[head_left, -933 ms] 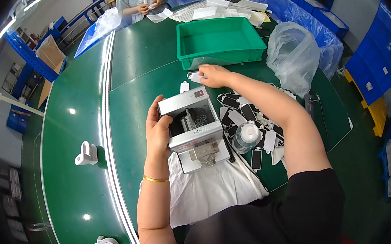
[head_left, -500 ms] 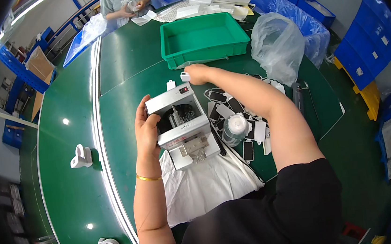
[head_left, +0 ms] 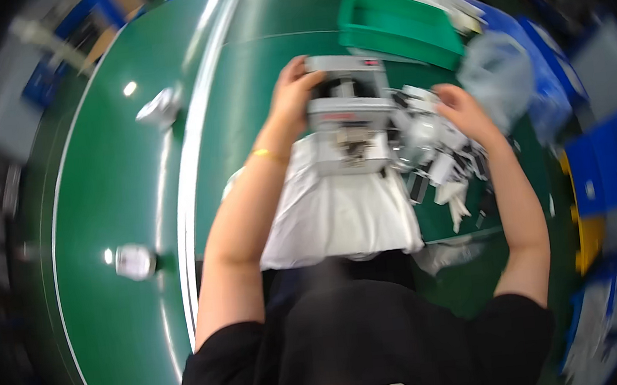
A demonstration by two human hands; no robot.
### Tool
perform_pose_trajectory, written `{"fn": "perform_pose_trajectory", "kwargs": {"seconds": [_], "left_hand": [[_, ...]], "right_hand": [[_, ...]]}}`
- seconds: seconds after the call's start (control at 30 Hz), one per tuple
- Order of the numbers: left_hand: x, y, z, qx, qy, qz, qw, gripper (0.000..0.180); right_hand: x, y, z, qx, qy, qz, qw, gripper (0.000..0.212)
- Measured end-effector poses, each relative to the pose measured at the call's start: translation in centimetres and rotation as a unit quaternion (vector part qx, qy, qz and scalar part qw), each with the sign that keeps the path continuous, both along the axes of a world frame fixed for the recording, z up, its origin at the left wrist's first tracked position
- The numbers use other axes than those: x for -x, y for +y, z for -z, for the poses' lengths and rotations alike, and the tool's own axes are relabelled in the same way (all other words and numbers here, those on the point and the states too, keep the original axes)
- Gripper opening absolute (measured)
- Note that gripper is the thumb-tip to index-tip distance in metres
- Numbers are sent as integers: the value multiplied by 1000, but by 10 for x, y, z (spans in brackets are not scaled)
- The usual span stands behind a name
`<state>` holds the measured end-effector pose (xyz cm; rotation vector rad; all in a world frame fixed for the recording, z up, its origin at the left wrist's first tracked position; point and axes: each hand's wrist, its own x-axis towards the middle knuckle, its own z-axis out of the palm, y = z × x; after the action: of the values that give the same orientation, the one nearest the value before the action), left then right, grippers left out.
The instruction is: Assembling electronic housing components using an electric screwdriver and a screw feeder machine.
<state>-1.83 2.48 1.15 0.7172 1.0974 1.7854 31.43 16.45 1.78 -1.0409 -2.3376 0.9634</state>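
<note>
My left hand is closed round the left side of a small silver-grey benchtop machine, its thumb on the upper part of the frame. The machine has a red switch, a dark opening and a metal fixture at its near end. A white cloth spreads in front of it. To the right, my right hand has curled fingers at the far edge of a heap of small white and black flat pieces. Its fingertips are against a white piece; blur hides whether they grip it. A clear container stands among the pieces.
A green plastic bin sits beyond the machine, with white parts behind it. A clear plastic bag lies to its right. Two white plastic parts, one far and one nearer, stand on the table's left. Blue crates are at far right.
The view has shifted and blurred. My right hand has moved from the machine's far end, where it held a small white piece, to the heap on the right. My left hand stays on the machine.
</note>
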Motion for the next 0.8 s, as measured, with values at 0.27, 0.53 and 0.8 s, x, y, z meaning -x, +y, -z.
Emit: {"fn": "perform_pose_trajectory", "kwargs": {"seconds": [0.27, 0.53, 0.8], "left_hand": [[40, -213, 17, 147, 372, -71, 914, 59], [161, -428, 0, 247, 284, -391, 840, 68], [169, -438, 29, 302, 347, -186, 868, 83]], "right_hand": [[-37, -165, -9, 43, 227, 66, 971, 28], [36, -227, 22, 203, 250, -75, 944, 29], [55, -263, 13, 176, 161, -131, 962, 27]]}}
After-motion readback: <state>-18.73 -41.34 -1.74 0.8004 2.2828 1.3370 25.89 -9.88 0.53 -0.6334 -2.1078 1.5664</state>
